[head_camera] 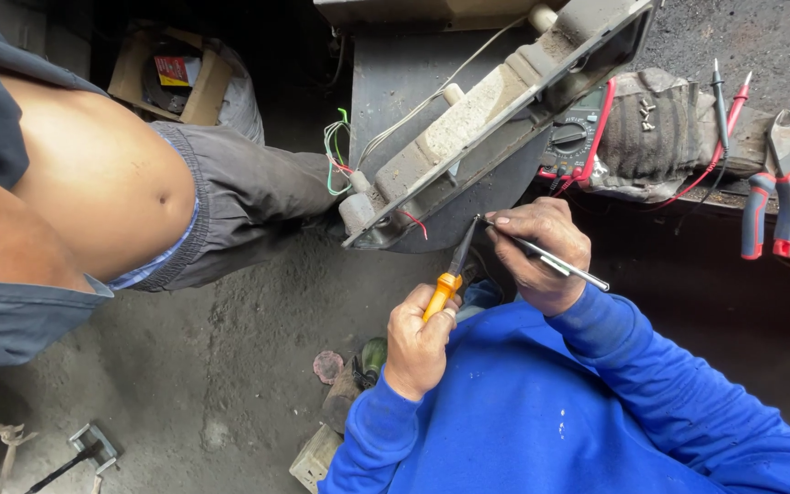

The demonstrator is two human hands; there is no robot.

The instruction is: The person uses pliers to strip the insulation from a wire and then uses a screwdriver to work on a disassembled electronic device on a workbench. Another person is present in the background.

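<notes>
Orange-handled tool (450, 274) in left hand's (420, 340) clamped fingers, right hand (541, 256) gripping metal rod (550, 259).

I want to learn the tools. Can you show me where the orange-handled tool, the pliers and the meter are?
orange-handled tool (442, 295): head view, on its orange handle above the left hand.
pliers (773, 206): head view, between the red-and-blue grips.
meter (571, 137): head view, on its round dial.

I see a rough repair workshop. The floor (230, 366) is bare, dirty concrete. At the upper right of the frame, pliers (773, 206) with red handles lie on a dark bench (688, 229), next to a meter (571, 142) with red and black probes (724, 101). A dusty metal unit (496, 119) with loose wires (338, 155) sits at the top middle.
</notes>
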